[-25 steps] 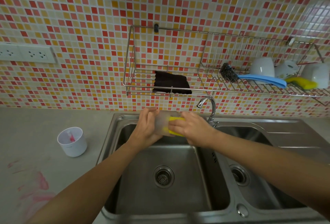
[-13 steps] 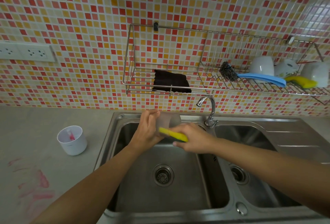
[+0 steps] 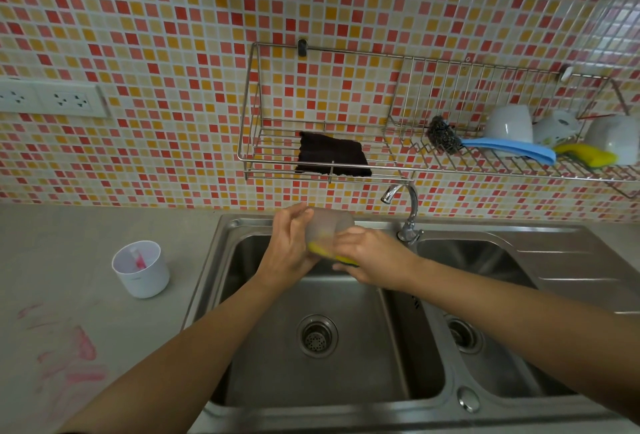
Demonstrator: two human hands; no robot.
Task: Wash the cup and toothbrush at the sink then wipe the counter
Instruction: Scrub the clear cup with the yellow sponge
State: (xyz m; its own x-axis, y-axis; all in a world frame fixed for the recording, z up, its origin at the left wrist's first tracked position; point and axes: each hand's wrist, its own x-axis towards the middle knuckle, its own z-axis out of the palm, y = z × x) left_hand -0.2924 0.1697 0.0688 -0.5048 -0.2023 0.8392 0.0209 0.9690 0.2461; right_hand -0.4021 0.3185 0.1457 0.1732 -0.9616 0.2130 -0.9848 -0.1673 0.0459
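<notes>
A frosted translucent cup (image 3: 329, 226) is held over the back of the left sink basin (image 3: 332, 357). My left hand (image 3: 289, 248) grips its left side. My right hand (image 3: 375, 259) presses a yellow sponge (image 3: 330, 253) against the cup's lower edge. On the counter to the left stands a white cup (image 3: 141, 269) with a pink toothbrush (image 3: 138, 259) inside. Pink smears (image 3: 78, 361) mark the grey counter at the lower left.
The faucet (image 3: 405, 212) rises behind the divider, and no water shows at its spout. Above it a wire rack (image 3: 408, 170) holds a black cloth (image 3: 332, 160), a steel scourer, a blue cloth, another yellow sponge and white cups. Wall sockets (image 3: 52, 99) sit at the left.
My right hand has slid the sponge from the cup's side down to its lower edge. The cup has tilted a little in my left hand.
</notes>
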